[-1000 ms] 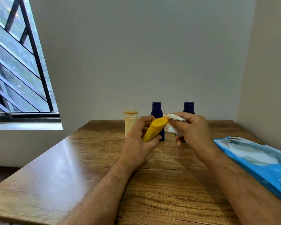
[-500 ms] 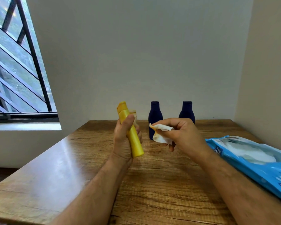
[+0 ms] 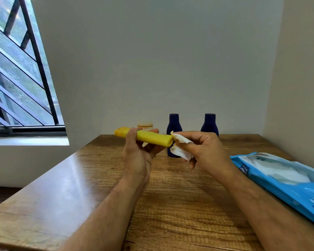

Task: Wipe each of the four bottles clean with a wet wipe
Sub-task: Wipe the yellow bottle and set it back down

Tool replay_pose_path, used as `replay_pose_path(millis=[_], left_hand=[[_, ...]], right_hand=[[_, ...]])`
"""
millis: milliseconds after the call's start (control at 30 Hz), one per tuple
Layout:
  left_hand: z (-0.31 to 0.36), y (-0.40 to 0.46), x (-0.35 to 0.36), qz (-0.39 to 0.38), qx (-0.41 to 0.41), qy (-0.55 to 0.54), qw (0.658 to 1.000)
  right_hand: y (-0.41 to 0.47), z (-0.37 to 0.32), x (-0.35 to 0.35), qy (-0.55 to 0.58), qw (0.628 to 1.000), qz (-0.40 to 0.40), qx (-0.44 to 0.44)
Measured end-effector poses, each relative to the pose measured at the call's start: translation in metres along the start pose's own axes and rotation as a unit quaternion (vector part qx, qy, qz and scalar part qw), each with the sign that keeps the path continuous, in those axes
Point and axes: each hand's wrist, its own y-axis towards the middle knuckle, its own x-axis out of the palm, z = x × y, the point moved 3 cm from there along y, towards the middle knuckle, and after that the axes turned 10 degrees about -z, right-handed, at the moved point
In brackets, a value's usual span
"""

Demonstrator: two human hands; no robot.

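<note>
The left hand (image 3: 137,156) grips a yellow bottle (image 3: 149,137) held level above the table (image 3: 170,205), its flat base toward the right hand (image 3: 205,151), whose fingers pinch a crumpled wet wipe (image 3: 179,147) against that end. Base-wiping appears underway; three bottles standing beyond the hands likely await, requiring a set-down and swap.

Cream bottle (image 3: 145,126) mostly hidden behind the yellow bottle (image 3: 149,138) and left hand (image 3: 137,156); only its cap visible. Lower half of the left navy bottle (image 3: 174,129) covered by the wet wipe (image 3: 180,146) and right hand (image 3: 205,151). Wipes pack (image 3: 283,180) cut off at the right edge, its print too small to read. Bench (image 3: 179,205) cropped at the bottom.
</note>
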Motion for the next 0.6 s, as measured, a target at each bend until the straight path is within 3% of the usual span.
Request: replay_pose_path(millis=[167,367,600], left_hand=[[0.000,-0.004,0.005,-0.015,0.004,0.027,1.000],[0.003,-0.004,0.005,-0.014,-0.001,-0.021,1.000],[0.001,-0.003,0.006,-0.014,-0.025,-0.046,0.999]], right_hand=[[0.001,0.003,0.006,0.051,0.997,-0.015,0.054],[0.000,0.003,0.004,0.161,0.983,-0.062,0.069],[0.006,0.006,-0.004,0.229,0.970,0.030,0.070]])
